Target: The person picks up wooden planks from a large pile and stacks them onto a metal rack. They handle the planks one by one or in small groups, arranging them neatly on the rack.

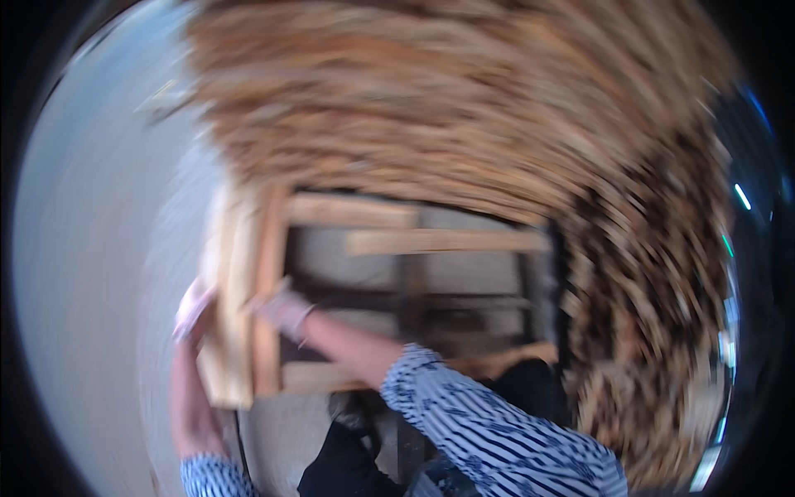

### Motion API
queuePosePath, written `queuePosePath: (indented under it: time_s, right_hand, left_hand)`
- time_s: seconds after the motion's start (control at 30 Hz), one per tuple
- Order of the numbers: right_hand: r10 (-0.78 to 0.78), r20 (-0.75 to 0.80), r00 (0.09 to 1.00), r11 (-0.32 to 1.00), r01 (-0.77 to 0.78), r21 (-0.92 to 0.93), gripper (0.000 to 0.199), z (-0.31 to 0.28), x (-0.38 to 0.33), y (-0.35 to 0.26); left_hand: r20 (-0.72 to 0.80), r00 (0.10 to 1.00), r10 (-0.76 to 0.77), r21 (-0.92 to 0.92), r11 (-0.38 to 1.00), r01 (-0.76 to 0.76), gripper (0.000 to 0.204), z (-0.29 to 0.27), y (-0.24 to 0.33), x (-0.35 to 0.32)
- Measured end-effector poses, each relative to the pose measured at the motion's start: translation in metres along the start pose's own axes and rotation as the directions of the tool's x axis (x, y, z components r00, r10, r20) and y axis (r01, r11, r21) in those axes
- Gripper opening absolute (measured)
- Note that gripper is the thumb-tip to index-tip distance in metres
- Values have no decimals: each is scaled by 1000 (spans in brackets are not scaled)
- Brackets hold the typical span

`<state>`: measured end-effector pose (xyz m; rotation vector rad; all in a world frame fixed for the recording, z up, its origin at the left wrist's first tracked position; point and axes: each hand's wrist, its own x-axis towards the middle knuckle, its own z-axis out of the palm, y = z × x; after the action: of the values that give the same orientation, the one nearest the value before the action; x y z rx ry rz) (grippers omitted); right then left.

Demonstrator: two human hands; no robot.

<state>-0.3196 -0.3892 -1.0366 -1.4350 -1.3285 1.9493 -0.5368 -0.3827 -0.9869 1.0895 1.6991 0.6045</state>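
The picture is heavily motion-blurred. A wooden frame of pale slats (248,282), like a pallet or crate, stands in front of me. My left hand (192,311), in a light glove, grips its left outer edge. My right hand (286,311), also gloved, presses on the frame's left upright from the inner side. Striped blue and white sleeves cover both forearms. Cross slats (447,242) of the frame run off to the right.
A large heap of stacked wood pieces (497,108) fills the top and right of the view. Pale grey floor (91,273) lies to the left. My dark trousers (348,464) show at the lower edge.
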Motion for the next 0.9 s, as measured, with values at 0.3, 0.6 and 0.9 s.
queuePosePath:
  time_s: [0.3,0.6,0.9]
  right_hand:
    - [-403,-196,894,897,345,-275,63,-30,-330,-12]
    - [-699,-679,225,528,-478,-702,63,-99,-679,26]
    - [-746,-607,-275,196,-961,194,86,-136,-959,-33]
  left_hand:
    - [-99,989,109,389,919,-63,52,31,-73,5]
    - [-192,973,131,694,719,40,60,109,-93,-49]
    - [325,864,385,446,743,-499,58,255,118,-194]
